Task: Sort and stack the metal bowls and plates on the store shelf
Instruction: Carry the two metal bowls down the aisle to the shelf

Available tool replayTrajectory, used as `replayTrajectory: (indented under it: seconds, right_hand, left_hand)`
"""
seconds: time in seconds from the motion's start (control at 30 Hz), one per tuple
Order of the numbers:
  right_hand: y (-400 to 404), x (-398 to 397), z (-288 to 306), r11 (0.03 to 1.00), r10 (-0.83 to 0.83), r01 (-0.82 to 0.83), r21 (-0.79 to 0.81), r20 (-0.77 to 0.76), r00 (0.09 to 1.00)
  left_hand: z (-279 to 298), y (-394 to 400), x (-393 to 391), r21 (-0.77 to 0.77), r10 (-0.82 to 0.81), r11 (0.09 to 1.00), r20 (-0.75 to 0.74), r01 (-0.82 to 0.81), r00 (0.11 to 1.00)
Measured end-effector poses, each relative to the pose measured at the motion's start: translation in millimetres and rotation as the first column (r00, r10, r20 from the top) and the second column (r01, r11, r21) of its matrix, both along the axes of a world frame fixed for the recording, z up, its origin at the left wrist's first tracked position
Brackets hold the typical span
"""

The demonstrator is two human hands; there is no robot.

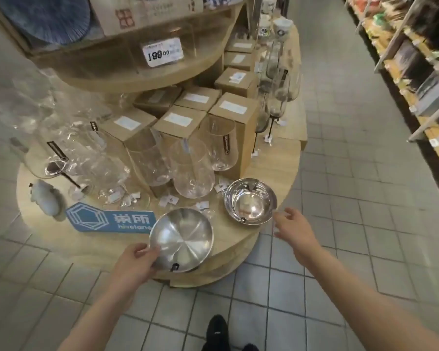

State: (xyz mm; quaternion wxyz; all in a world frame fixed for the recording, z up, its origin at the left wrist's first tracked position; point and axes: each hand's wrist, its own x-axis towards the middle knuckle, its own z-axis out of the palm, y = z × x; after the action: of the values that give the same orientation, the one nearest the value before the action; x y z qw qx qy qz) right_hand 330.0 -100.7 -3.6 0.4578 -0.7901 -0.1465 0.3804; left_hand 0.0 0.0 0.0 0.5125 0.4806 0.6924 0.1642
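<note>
A: Where is the plate, and what has hold of it?

B: The metal plate (pixel 181 239) lies at the front edge of the round wooden shelf (pixel 241 239). The left hand (pixel 134 264) pinches its near-left rim, thumb on top and fingers curled underneath.

A: Which way does it face?

B: Hollow side up. It is round, so it has no long axis. It looks slightly tilted, the rim in the hand seeming a little raised, though I cannot be certain. A small dark tag (pixel 174 267) sits on its near rim, just right of that hand.

A: And the bowl?

B: The metal bowl (pixel 250 201) stands upright on the shelf, mouth up, just beyond and left of the right hand (pixel 293 228). It seems to be more than one bowl nested together; the rims show doubled at the left side. It is also round, with no long axis.

A: Is the right hand touching it?

B: No. The fingers are spread and relaxed, holding nothing, the fingertips just beside the bowl's right rim but apart from it.

A: How do plate and bowl sit to each other?

B: Apart, with bare wood between them; the bowl is farther from the left hand, to its right and beyond.

A: Anything else nearby?

B: Clear drinking glasses (pixel 192 168) and brown cardboard boxes (pixel 178 122) stand beyond both hands. A blue sign (pixel 109 219) lies just beyond the left hand, touching or slipping under the plate's left rim.
</note>
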Motion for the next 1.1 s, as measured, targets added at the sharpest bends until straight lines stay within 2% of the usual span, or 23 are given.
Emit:
replayTrajectory:
  seconds: [0.13, 0.4, 0.53, 0.77, 0.87, 0.97, 1.1]
  right_hand:
    - [26.8, -3.0, -14.7, 0.996, -0.075, 0.082, 0.031, -0.186, 0.98]
    - [32.7, -4.7, -18.8, 0.985, -0.128, 0.149, 0.087, -0.213, 0.969]
    - [5.5, 15.0, -6.8, 0.978, -0.141, 0.174, 0.116, -0.252, 0.958]
    - [-90.9, 87.3, 13.5, 0.923, -0.279, 0.34, 0.18, -0.295, 0.914]
    - [-148.7, 128.1, 20.3, 0.893, -0.331, 0.401, 0.203, -0.305, 0.893]
    - [-214.5, 171.5, 28.5, 0.839, -0.421, 0.494, 0.227, -0.303, 0.855]
    - [-304.6, 225.1, 42.2, 0.76, -0.537, 0.602, 0.247, -0.283, 0.795]
  left_hand:
    - [-14.3, 7.3, 2.4, -0.113, 0.012, 0.994, 0.143, 0.005, 0.99]
    - [-15.2, 10.3, 3.7, -0.126, -0.021, 0.991, 0.145, 0.039, 0.989]
    - [-0.4, -1.4, 23.1, -0.138, -0.126, 0.98, 0.129, 0.144, 0.983]
    - [38.9, -33.9, 124.5, -0.177, -0.342, 0.909, 0.2, 0.377, 0.918]
    - [48.7, -47.4, 179.7, -0.095, -0.417, 0.896, 0.162, 0.434, 0.895]
    - [53.7, -59.9, 242.5, -0.009, -0.535, 0.843, 0.094, 0.538, 0.84]
    - [54.8, -88.2, 341.3, 0.026, -0.57, 0.818, 0.166, 0.574, 0.805]
